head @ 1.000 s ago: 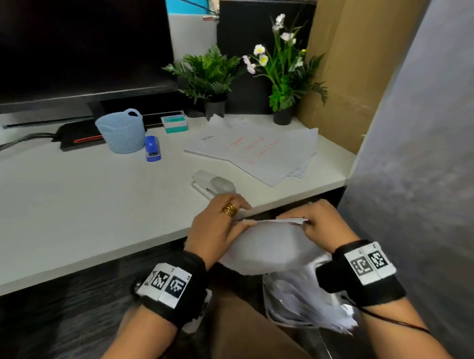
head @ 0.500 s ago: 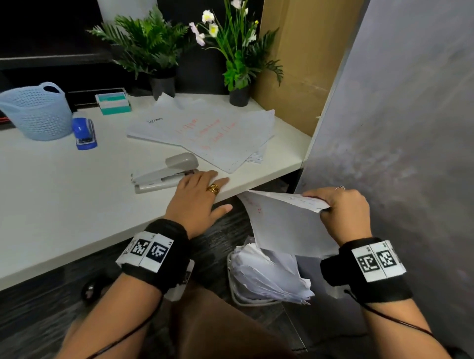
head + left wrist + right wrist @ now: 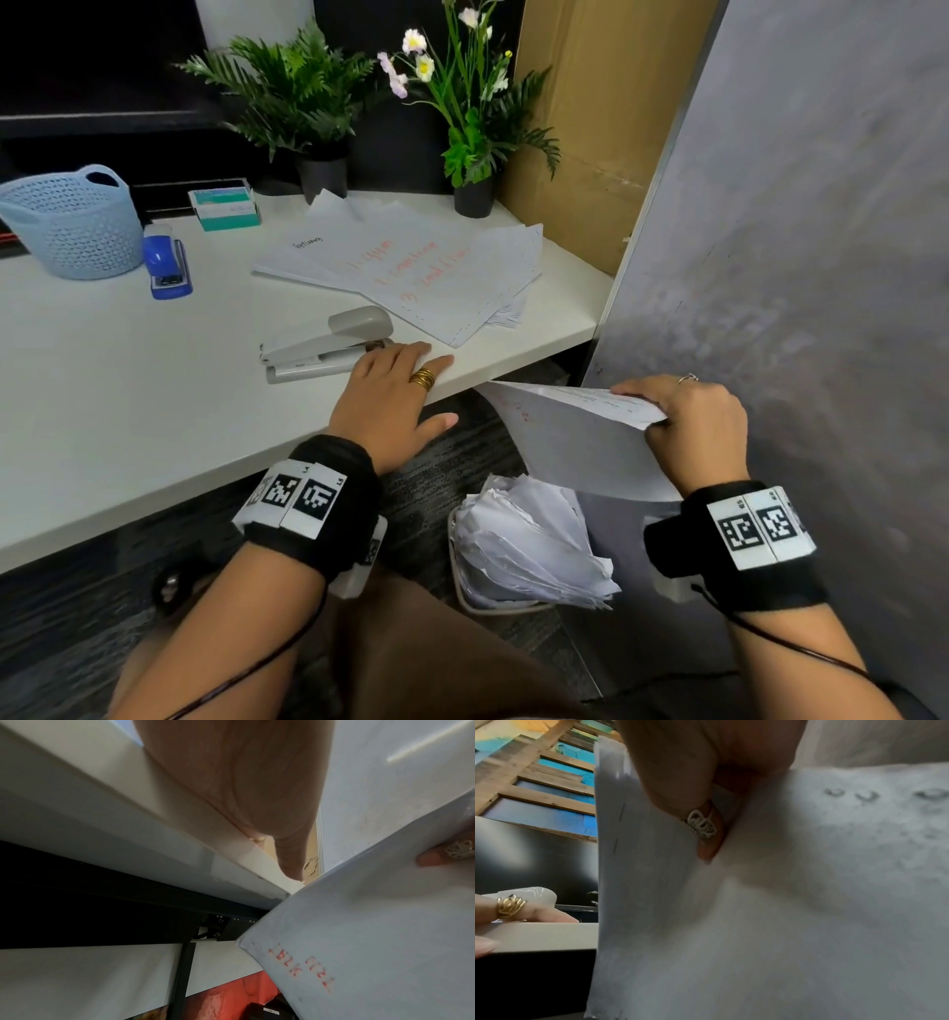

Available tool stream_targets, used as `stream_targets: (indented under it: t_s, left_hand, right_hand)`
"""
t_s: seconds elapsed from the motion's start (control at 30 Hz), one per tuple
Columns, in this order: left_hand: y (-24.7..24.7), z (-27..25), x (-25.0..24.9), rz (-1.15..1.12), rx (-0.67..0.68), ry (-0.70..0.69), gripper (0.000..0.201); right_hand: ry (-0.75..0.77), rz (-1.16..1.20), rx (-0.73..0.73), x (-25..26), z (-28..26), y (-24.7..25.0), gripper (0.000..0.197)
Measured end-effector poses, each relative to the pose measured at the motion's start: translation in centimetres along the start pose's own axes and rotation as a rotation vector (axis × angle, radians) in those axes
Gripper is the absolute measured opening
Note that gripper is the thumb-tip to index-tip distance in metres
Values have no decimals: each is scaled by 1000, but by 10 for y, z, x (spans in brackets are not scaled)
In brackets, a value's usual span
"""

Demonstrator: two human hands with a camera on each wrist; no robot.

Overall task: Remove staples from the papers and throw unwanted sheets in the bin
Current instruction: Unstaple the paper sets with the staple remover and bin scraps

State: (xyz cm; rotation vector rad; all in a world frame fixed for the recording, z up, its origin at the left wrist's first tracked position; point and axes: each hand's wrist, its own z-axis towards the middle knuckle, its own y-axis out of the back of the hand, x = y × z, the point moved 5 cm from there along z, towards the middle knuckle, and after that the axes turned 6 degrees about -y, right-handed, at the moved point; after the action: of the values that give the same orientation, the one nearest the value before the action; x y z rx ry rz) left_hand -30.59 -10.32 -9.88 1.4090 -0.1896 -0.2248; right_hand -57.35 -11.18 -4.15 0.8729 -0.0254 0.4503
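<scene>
Beyond the tabletop's (image 3: pixel 154 411) front edge, the right hand (image 3: pixel 698 431) pinches a sheet of paper (image 3: pixel 575 447) by its upper edge, thumb on the near side and fingers curled over the top. That sheet hangs down, slightly bowed, directly above a bin (image 3: pixel 477 604) on the floor that is heaped with crumpled white sheets (image 3: pixel 529 545). Faint red writing shows near the sheet's lower corner in the left wrist view (image 3: pixel 303 971). Seen from the right wrist, a ringed finger (image 3: pixel 706 825) presses into the paper (image 3: pixel 782 902), and short dark marks run close to one edge.

Across from it, the left hand (image 3: pixel 390 401) lies flat at the tabletop's front edge with fingers straight and loosely spread, a gold ring (image 3: pixel 422 380) on one finger and the thumb over the edge. Its fingertips touch or nearly touch the front end of a grey stapler (image 3: pixel 328 344); which, I cannot tell.

Farther back lies a fanned stack of papers (image 3: pixel 426 272) with red handwriting on top. Left of it are a small blue stapler (image 3: pixel 167 267), a light blue mesh basket (image 3: pixel 72 226) and a teal-and-white box (image 3: pixel 223 208). Two potted plants (image 3: pixel 308 103) stand at the back, one with flowers. A grey partition (image 3: pixel 796 257) rises on the right.
</scene>
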Motion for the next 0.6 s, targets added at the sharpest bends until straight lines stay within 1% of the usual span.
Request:
stream_targets:
  t_s: [0.1, 0.2, 0.23, 0.27, 0.33, 0.4, 0.5, 0.6]
  left_hand:
    - [0, 0, 0, -20, -8, 0, 87]
    - [-1, -1, 0, -1, 6, 4, 88]
    - [-1, -1, 0, 4, 7, 6, 88]
    - [-1, -1, 0, 8, 9, 8, 89]
    - [-1, 0, 0, 15, 13, 12, 89]
    - [-1, 0, 0, 14, 15, 12, 90]
    - [0, -1, -1, 8, 12, 15, 88]
    - [-1, -1, 0, 4, 17, 19, 83]
  right_hand:
    - [-36, -9, 37, -5, -3, -8, 50]
    - [-71, -24, 138, -6, -12, -19, 50]
    - [-89, -33, 206, -6, -15, -25, 52]
    - [-117, -50, 304, -6, -18, -33, 52]
    - [-147, -136, 555, -10, -29, -56, 50]
    - [-156, -229, 766, -16, -43, -81, 44]
    - [-165, -290, 945, -20, -66, -116, 36]
    - [-206, -263, 1089, -19, -90, -150, 38]
